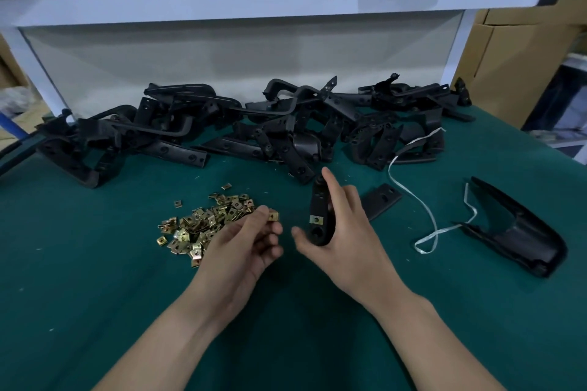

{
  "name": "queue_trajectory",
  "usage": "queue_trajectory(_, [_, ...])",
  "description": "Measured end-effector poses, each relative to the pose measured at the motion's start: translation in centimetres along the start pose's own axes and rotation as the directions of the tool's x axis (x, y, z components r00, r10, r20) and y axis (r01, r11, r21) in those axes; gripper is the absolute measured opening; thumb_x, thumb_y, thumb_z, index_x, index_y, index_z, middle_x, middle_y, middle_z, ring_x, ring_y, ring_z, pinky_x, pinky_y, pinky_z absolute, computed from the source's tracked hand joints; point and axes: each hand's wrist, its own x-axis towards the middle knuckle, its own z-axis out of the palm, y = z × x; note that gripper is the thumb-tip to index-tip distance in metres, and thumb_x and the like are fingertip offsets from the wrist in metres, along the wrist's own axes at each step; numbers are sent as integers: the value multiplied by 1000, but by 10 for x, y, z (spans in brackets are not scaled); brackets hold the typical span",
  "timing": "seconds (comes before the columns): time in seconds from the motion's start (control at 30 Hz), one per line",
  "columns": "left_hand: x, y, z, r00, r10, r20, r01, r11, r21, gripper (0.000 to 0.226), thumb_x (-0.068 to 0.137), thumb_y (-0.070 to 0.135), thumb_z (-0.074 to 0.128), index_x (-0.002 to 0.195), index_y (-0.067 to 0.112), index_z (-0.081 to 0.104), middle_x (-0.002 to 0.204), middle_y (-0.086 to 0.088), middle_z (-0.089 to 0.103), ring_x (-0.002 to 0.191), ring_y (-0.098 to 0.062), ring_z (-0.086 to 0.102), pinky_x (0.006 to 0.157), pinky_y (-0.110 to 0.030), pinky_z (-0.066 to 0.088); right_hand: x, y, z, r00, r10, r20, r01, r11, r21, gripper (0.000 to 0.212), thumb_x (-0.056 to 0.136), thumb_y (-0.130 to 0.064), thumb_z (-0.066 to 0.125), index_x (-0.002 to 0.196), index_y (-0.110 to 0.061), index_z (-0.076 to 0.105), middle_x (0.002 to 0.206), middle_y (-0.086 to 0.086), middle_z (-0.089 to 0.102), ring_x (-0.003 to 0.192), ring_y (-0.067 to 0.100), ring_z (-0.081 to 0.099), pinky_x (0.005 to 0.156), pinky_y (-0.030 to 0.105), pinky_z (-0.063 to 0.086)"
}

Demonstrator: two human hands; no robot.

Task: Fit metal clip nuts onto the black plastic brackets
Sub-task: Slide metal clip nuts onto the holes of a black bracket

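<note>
The left hand [244,244] pinches one small gold metal clip nut [273,216] in its grip. The right hand [346,232] wraps its grip round a long black plastic bracket [316,201] above the green table [95,263]. The nut may slip and drop, or slide on crooked.

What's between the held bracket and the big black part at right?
In the head view, a flat black bracket and a loose white strap lie on the green mat between them.

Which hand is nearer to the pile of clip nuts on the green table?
Left. The left hand is at the right edge of the pile, pinching one clip nut. The right hand is farther right, gripping a black bracket.
</note>
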Motion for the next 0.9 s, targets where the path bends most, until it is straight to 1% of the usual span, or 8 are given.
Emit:
queue_trajectory(0.17, [2,-1,-1,1000,1,29,-1,1000,5,22,88,29,65,86,7,67,77,-5,65,64,-9,59,59,-22,54,-1,-1,-1,1000,-5,5,4,999,40,94,78,-71,56,152,-45,5,110,-19,33,101,13,51,89,35,50])
queue_trajectory(0.23, [2,-2,-2,999,4,42,-4,1000,3,22,86,28,65,87,7,67,78,-5,66,65,-9,59,60,-22,54,-1,-1,-2,1000,-2,5,2,999,46,94,78,-70,57,152,-44,5,112,-19,33,104,13,51,91,36,50])
queue_trajectory(0.43, [3,-4,-6,996,28,84,-25,999,-37,22,87,17,64,105,9,72,93,-5,69,73,-9,62,67,-23,56,-1,-1,-3,1000,-2,7,2,999,47,93,81,-65,60,153,-44,6,111,-20,34,102,12,51,90,36,50])
queue_trajectory(0.53, [4,-5,-7,996,36,76,-34,999,-31,25,84,14,65,108,11,72,89,0,68,73,-8,63,69,-23,57,-1,-1,-3,1000,-16,8,15,998,56,93,80,-67,59,154,-44,8,111,-23,35,103,10,50,90,33,49])
queue_trajectory(0.63, [4,-5,-7,996,42,81,-40,999,-19,23,82,14,66,103,14,76,87,2,68,73,-8,62,71,-23,57,-1,-1,-2,999,-26,21,24,998,57,93,79,-67,60,153,-47,7,111,-27,36,105,7,49,91,30,48])
queue_trajectory(0.73, [4,-5,-6,995,48,89,-47,999,-15,22,81,14,66,100,16,77,86,3,67,73,-8,62,72,-23,57,-2,-1,-1,1000,-17,22,16,997,73,98,76,-69,60,152,-49,2,115,-26,36,111,7,47,94,28,45])
queue_trajectory(0.83, [4,-6,-6,994,56,90,-54,998,-17,24,81,13,65,104,15,73,85,3,66,73,-8,60,72,-22,56,-1,0,-1,1000,-3,24,1,997,77,105,72,-70,59,154,-46,-2,118,-28,34,120,5,41,100,25,38])
queue_trajectory(0.9, [4,-6,-6,994,59,89,-58,998,-18,25,81,14,66,105,14,74,85,3,66,73,-9,60,74,-23,56,-1,-1,0,999,-13,41,11,999,53,105,73,-71,58,155,-43,-1,118,-28,34,118,3,37,100,24,35])
